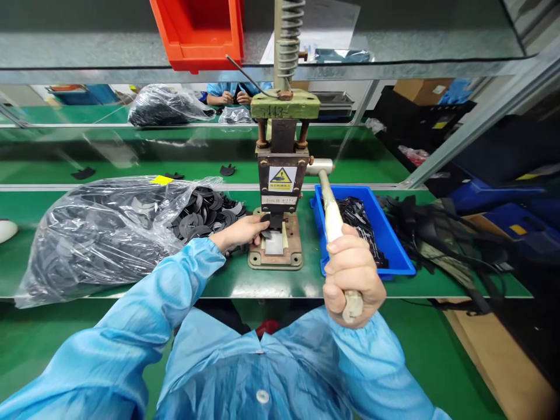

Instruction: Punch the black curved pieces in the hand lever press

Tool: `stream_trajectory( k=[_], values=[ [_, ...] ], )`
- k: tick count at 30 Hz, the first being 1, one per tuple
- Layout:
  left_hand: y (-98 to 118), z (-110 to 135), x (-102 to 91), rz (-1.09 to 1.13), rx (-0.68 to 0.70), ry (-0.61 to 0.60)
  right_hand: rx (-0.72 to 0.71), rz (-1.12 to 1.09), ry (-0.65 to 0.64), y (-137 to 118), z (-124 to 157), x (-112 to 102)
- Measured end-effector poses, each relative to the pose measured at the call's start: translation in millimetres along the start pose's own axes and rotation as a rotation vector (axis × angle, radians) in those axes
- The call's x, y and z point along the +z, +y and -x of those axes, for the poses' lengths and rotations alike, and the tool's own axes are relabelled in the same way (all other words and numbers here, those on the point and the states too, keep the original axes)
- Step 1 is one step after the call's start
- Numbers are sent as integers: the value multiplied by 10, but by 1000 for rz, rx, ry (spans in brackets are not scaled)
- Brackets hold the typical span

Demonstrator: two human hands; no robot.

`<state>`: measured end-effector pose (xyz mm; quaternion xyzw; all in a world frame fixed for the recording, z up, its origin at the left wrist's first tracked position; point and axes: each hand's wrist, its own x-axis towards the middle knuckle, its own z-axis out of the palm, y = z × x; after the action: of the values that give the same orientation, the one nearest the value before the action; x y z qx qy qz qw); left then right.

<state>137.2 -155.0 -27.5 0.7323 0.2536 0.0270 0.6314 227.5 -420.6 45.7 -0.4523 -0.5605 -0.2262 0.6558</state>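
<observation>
A hand-lever press with a yellow warning label stands on the green bench before me. My right hand is wrapped round the press lever, a pale handle slanting from the press head down towards me. At the base of the press, my left hand pinches a small black curved plastic part under the ram. Part of that piece is hidden by my fingers and the tooling. Left of the press, a clear plastic bag lies open, with a heap of similar black parts spilling from its mouth.
A blue bin of black parts sits right of the press, beside black straps. Loose parts lie on the green strip behind. An orange bin rests on the shelf overhead. Across the bench, another person's hands are visible near a bag.
</observation>
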Motion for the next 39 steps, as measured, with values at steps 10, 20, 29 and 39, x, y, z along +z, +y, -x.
stream_trajectory(
  k=[10,20,29,39],
  values=[
    [298,-14,51,-105,-76,22,-1,-2,33,20,17,22],
    [108,23,280,-189,10,289,14,17,53,5,14,37],
    [94,32,295,-290,41,337,0,11,22,22,10,6],
    [115,729,-243,-252,307,209,-38,-14,5,49,-5,-3]
  ],
)
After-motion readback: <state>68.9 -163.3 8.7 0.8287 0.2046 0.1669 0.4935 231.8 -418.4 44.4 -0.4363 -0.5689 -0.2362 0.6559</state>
